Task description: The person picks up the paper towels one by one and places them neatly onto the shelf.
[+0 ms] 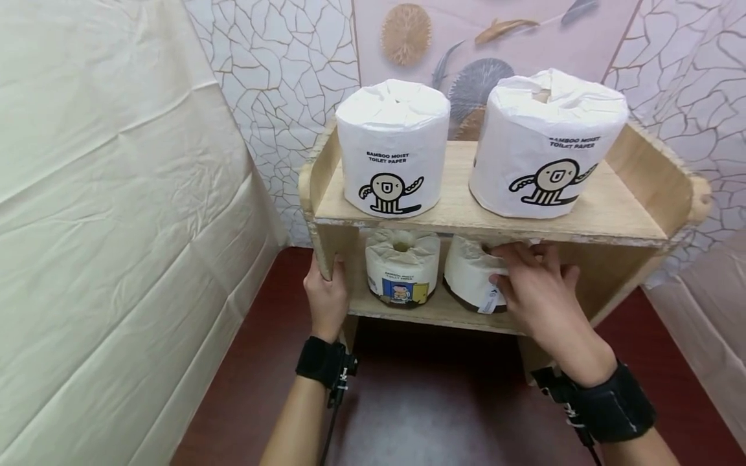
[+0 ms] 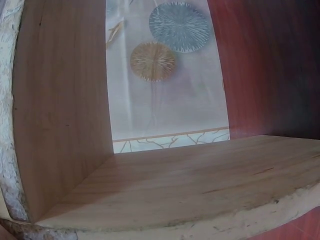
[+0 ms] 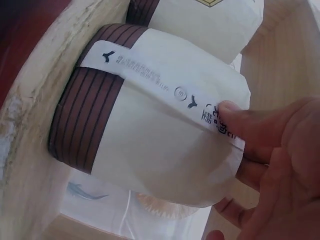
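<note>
My left hand (image 1: 326, 294) grips the left side panel of a two-tier wooden shelf (image 1: 460, 223) by its front edge. On the lower tier, my right hand (image 1: 539, 285) holds the top of a cream-wrapped toilet paper roll (image 1: 469, 275), thumb on the near side and fingers over the top. In the right wrist view the roll (image 3: 165, 115) shows a brown striped base and a printed white label strip, with my thumb pressing on that strip. To its left on the same tier stands another toilet paper roll (image 1: 402, 268) with a cartoon picture.
Two larger white toilet paper rolls stand on the upper tier, one at the left (image 1: 393, 149) and one at the right (image 1: 542, 142). A cream cloth (image 1: 116, 226) hangs at the left. The dark red surface (image 1: 245, 382) lies below the shelf.
</note>
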